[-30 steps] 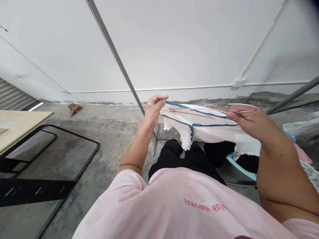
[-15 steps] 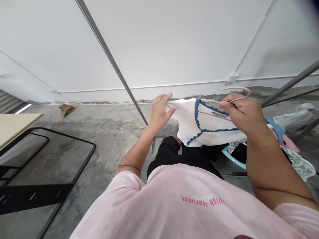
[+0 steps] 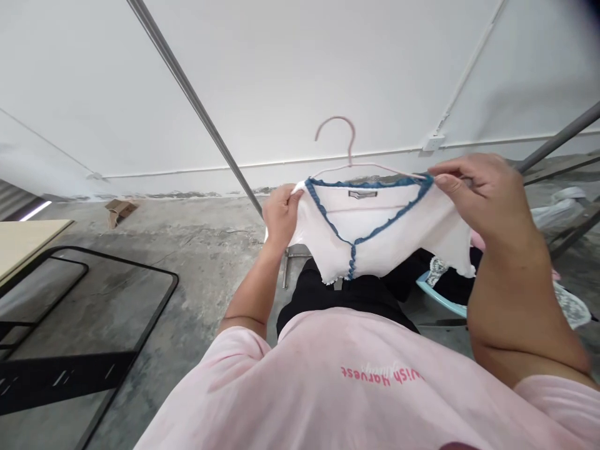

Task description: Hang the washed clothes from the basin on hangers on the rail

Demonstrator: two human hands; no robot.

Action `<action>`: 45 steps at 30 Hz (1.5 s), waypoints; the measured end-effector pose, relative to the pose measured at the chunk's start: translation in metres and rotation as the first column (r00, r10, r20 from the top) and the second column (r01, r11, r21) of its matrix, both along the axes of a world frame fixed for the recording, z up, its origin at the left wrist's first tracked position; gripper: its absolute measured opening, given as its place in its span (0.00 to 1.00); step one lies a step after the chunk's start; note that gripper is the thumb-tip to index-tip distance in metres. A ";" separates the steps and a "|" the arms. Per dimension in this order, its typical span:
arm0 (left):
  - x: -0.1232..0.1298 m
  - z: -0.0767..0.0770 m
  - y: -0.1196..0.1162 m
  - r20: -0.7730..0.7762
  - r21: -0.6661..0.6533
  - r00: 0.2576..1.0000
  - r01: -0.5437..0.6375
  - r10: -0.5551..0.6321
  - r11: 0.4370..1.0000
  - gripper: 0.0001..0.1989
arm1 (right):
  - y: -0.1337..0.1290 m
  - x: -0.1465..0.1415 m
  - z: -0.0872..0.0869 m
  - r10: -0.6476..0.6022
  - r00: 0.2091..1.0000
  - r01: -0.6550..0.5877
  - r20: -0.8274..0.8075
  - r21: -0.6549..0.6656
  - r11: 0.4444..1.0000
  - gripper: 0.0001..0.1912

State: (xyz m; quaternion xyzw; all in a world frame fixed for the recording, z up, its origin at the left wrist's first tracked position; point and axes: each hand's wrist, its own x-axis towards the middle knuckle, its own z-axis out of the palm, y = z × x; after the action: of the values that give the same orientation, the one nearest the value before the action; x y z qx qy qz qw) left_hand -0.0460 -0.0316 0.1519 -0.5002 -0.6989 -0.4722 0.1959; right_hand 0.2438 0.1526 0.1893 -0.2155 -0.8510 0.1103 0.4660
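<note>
A white short-sleeved top [image 3: 398,240] with blue ruffled trim hangs spread in front of me on a thin pink clothes hanger [image 3: 350,140]. The hanger's hook points up, and its arms run inside the neckline out to the shoulders. My left hand [image 3: 281,215] is closed on the top's shoulder at the left. At the opposite shoulder, my right hand [image 3: 487,187] pinches the cloth by the blue trim, with thumb and forefinger together. A dark label shows inside the back of the neck.
A light-blue basin [image 3: 438,297] of clothes stands at the lower right, partly behind my right arm. A grey metal pole [image 3: 197,106] slants down on the left. Further left are a black metal frame [image 3: 173,281], a pale tabletop [image 3: 32,240] and a cardboard piece [image 3: 119,211].
My right hand has left the hanger's hook for the right shoulder. My left hand has closed on the left shoulder. The top now faces me, spread wide, with the hook upright.
</note>
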 end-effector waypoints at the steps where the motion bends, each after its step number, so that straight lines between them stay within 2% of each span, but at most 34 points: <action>1: -0.005 0.001 -0.003 0.001 0.024 1.000 -0.020 0.020 1.000 0.16 | 0.006 0.002 -0.005 -0.002 1.000 0.004 0.026 -0.078 0.997 0.13; 4: -0.014 0.001 -0.010 -0.014 0.057 0.999 -0.032 0.033 0.998 0.14 | 0.014 0.001 -0.021 0.023 1.000 -0.025 -0.011 -0.269 0.963 0.13; 7: -0.016 -0.002 -0.013 -0.013 0.061 1.000 0.001 0.000 0.998 0.14 | 0.011 -0.006 -0.027 0.029 0.994 -0.054 -0.103 -0.253 0.966 0.13; 11: -0.020 -0.008 -0.011 0.016 0.070 0.998 0.051 -0.052 0.996 0.16 | 0.006 -0.010 -0.023 0.042 0.988 -0.083 -0.147 -0.285 0.955 0.12; 14: -0.021 -0.011 -0.010 0.022 0.066 0.995 0.097 -0.099 0.993 0.17 | 0.011 -0.010 -0.024 0.024 0.970 -0.090 -0.244 -0.263 0.961 0.10; 16: -0.020 -0.011 -0.010 -0.002 0.057 0.995 0.098 -0.098 0.994 0.16 | 0.018 -0.012 -0.026 -0.036 0.925 -0.056 -0.379 -0.230 0.972 0.08; 18: -0.019 -0.011 -0.011 -0.061 0.034 0.997 0.043 -0.041 0.999 0.15 | 0.022 -0.012 -0.026 -0.103 0.830 -0.008 -0.549 -0.196 0.981 0.08; 20: -0.017 -0.012 -0.012 -0.131 0.017 0.991 -0.031 0.033 0.999 0.14 | 0.018 -0.009 -0.022 -0.119 0.738 0.028 -0.664 -0.146 0.989 0.11; 21: -0.017 -0.012 -0.012 -0.147 0.021 0.988 -0.053 0.055 0.998 0.14 | 0.013 -0.007 -0.019 -0.097 0.744 0.020 -0.661 -0.123 0.992 0.12; 22: -0.016 -0.013 -0.012 -0.142 0.038 0.988 -0.055 0.060 0.998 0.14 | 0.005 -0.004 -0.015 -0.050 0.792 -0.016 -0.608 -0.103 0.995 0.12; 24: -0.016 -0.013 -0.012 -0.084 0.108 0.996 -0.020 0.030 0.994 0.14 | -0.011 0.002 -0.006 0.095 0.918 -0.130 -0.385 -0.066 0.989 0.14; 26: -0.016 -0.013 -0.011 -0.025 0.183 1.000 0.008 -0.003 0.983 0.14 | -0.023 0.007 -0.001 0.183 0.968 -0.186 -0.172 -0.006 0.982 0.17; 29: -0.014 -0.009 -0.013 -0.020 0.229 1.000 0.013 -0.009 0.973 0.14 | -0.025 0.008 -0.001 0.083 0.987 -0.073 -0.141 0.075 0.995 0.20; 32: -0.013 -0.005 -0.017 -0.058 0.230 0.998 0.025 -0.012 0.973 0.13 | -0.016 0.008 -0.003 0.015 0.997 -0.017 -0.080 -0.026 1.000 0.18; 34: -0.015 -0.003 -0.019 -0.074 0.230 0.997 0.029 -0.012 0.973 0.13 | -0.015 0.010 0.000 0.097 0.993 -0.085 0.071 -0.164 0.983 0.18; 35: -0.017 -0.002 -0.019 -0.076 0.229 0.997 0.030 -0.013 0.973 0.13 | -0.017 0.012 0.003 0.193 0.969 -0.149 0.153 -0.257 0.955 0.19; 36: -0.020 -0.002 -0.018 -0.075 0.225 0.997 0.033 -0.017 0.974 0.14 | -0.020 0.013 0.006 0.315 0.925 -0.225 0.211 -0.362 0.905 0.20; 37: -0.023 -0.002 -0.017 -0.070 0.218 0.997 0.039 -0.024 0.975 0.14 | -0.025 0.015 0.009 0.451 0.862 -0.305 0.233 -0.472 0.827 0.20; 39: -0.027 -0.002 -0.013 -0.053 0.194 0.998 0.048 -0.038 0.980 0.16 | -0.037 0.017 0.013 0.670 0.729 -0.421 0.143 -0.678 0.603 0.19; 40: -0.028 -0.003 -0.011 -0.046 0.177 0.998 0.049 -0.041 0.983 0.18 | -0.043 0.017 0.013 0.716 0.696 -0.442 0.048 -0.758 0.481 0.18; 42: -0.027 -0.005 -0.006 -0.028 0.144 0.999 0.035 -0.032 0.989 0.20 | -0.052 0.016 0.012 0.672 0.726 -0.436 -0.144 -0.853 0.287 0.19; 43: -0.025 -0.006 -0.005 -0.022 0.141 1.000 0.022 -0.019 0.990 0.21 | -0.055 0.016 0.011 0.604 0.764 -0.437 -0.227 -0.871 0.225 0.19; 44: -0.022 -0.008 -0.004 -0.016 0.150 1.000 0.003 -0.001 0.989 0.21 | -0.056 0.017 0.010 0.530 0.796 -0.446 -0.293 -0.876 0.186 0.19; 45: -0.019 -0.010 -0.005 -0.008 0.171 1.000 -0.022 0.024 0.985 0.23 | -0.055 0.018 0.011 0.469 0.817 -0.456 -0.336 -0.874 0.169 0.18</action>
State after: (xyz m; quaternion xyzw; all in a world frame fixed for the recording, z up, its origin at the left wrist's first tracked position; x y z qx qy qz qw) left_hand -0.0646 -0.0362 0.1421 -0.4758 -0.6605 -0.5257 0.2469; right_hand 0.2622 0.0972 0.2001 -0.1731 -0.6555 0.7086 0.1955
